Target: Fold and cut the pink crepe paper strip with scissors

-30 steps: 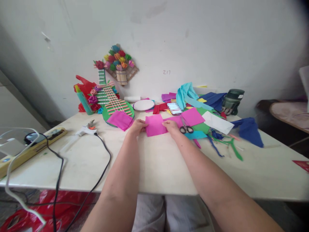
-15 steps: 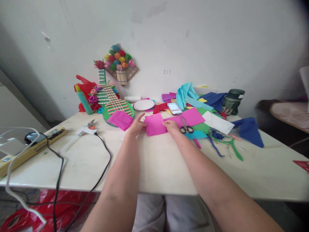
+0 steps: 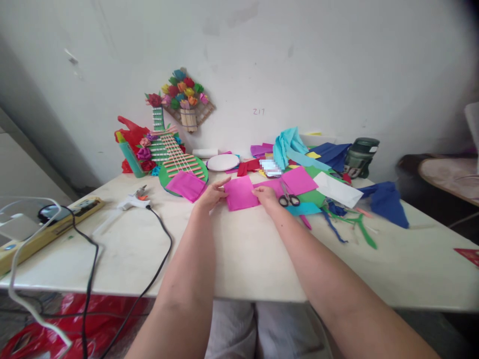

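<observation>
Fingers of the right hand pinched on the right edge of a square pink sheet. Left hand at that sheet's left edge, index finger stretched out, thumb close to the paper; cannot tell whether it grips. Head view: sheet sits between the hands, toward the far side of a pale table.

Just right of the right hand, scissors, black handles toward the near side, blades pointing far. Beside them, a second pink square, a cyan piece and, farther right, a white sheet. Blue cloth-like piece near the table's right side; dark green bottle upright beyond.

Left of the left hand, a folded pink piece lies over the near end of a guitar-shaped craft trimmed with flowers. Nearer and farther left, white glue gun, black cord trailing; yellow power strip at far left.
</observation>
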{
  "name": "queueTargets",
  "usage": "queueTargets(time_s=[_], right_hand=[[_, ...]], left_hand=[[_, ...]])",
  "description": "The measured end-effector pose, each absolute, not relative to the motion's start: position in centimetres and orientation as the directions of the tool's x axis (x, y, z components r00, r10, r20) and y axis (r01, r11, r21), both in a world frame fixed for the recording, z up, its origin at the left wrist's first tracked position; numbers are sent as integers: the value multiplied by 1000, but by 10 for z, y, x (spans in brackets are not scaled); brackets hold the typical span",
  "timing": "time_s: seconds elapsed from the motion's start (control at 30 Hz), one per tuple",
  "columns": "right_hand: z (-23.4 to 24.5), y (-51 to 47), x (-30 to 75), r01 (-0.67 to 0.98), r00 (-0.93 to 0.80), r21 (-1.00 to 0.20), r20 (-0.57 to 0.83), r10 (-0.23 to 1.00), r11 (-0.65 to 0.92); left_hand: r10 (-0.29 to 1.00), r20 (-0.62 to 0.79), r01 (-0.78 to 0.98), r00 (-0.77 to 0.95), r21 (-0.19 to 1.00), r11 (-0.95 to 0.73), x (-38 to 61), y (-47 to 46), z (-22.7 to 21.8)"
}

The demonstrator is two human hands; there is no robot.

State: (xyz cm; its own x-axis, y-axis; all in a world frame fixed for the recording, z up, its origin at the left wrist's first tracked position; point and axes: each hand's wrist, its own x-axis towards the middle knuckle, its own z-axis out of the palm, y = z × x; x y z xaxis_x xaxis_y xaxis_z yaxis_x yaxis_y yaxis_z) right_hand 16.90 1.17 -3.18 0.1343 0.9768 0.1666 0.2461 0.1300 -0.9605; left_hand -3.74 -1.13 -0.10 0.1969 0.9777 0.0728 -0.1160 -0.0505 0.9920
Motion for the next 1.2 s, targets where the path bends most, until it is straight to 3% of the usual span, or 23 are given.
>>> queueTargets(time_s=[0.2,0.47,0.83,1.2], right_hand=[[-32,13,168,290,139,-951,156,978,110],[-32,14,168,308,155,-947,145,977,91],[-33,15,169,328,156,-941,138,978,80],[-40,22,169,327,187,-943,135,973,68]], left_hand=[[988,-23,13,150,1000,21,-37,-4,-6],[990,-49,25,131,999,46,-36,-1,-8],[964,-2,-35,266,999,11,-38,-2,-8],[968,-1,22,251,1000,-5,-38,-5,-3]])
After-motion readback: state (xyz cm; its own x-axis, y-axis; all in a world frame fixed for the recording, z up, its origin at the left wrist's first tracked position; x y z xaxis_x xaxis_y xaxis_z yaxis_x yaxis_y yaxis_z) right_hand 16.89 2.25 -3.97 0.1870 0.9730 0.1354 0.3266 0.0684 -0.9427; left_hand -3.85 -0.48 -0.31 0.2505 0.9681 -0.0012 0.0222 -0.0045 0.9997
